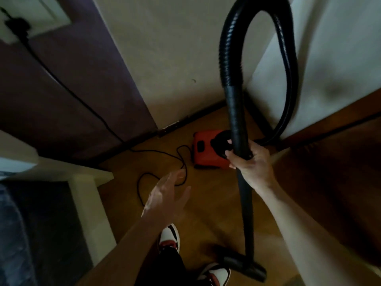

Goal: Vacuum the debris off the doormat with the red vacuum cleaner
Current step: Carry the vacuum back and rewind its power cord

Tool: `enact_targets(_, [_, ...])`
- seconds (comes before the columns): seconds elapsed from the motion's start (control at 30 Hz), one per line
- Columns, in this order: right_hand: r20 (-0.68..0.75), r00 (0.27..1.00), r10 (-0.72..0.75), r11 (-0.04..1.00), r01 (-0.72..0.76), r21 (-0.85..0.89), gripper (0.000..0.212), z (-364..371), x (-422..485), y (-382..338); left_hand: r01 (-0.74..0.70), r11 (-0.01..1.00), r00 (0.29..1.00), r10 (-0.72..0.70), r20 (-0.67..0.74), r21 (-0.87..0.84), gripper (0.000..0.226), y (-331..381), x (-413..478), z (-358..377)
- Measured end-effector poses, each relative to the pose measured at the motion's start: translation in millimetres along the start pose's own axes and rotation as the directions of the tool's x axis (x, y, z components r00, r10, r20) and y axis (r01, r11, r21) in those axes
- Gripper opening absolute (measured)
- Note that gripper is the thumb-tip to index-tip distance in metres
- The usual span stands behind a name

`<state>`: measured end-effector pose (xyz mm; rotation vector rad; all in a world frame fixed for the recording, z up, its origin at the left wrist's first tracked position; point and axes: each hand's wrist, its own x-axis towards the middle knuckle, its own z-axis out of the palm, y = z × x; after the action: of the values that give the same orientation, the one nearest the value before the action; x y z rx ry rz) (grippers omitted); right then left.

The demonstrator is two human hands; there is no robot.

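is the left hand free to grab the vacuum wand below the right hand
Probably yes. The left hand is open and holds nothing, and only bare floor shows between it and the wand, whose stretch under the right hand is uncovered.

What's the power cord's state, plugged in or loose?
Plugged in: its plug sits in the wall socket, cord trailing to the red vacuum cleaner.

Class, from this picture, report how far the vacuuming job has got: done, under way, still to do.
Done: the cord from the red vacuum cleaner looks plugged into the wall socket. Under way: the right hand grips the wand; the left hand is open; the nozzle rests on wooden floor. Left: the doormat, not clearly in view.
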<state>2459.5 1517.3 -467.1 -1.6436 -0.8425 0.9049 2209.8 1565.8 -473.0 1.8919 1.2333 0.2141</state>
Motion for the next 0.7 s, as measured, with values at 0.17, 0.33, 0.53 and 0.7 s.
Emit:
enact_targets(0.17, [-0.031, 0.998, -0.063, 0.998, 0.063, 0.026, 0.020, 25.4, 38.4, -46.1, -0.010, 1.000, 0.998, 0.011, -0.060, 0.014, 0.045, -17.5, 6.3, -35.1])
enact_targets(0.33, [-0.053, 0.985, -0.165, 0.983, 0.169, 0.079, 0.014, 52.6, 78.3, -73.4, -0.044, 0.999, 0.990, 0.043, -0.133, -0.002, 0.041, -27.2, 25.9, -63.7])
enact_targets(0.53, [-0.083, 0.972, -0.222, 0.961, 0.232, 0.153, 0.008, 72.1, 102.1, -104.4, -0.100, 0.995, 0.962, 0.101, -0.253, 0.018, 0.041, -15.0, 53.7, -104.1])
enact_targets(0.7, [-0.047, 0.940, -0.339, 0.917, 0.341, 0.206, 0.008, 97.9, 120.4, -122.9, -0.204, 0.976, 0.900, 0.218, -0.378, 0.077, 0.045, -9.3, 82.6, -117.1])
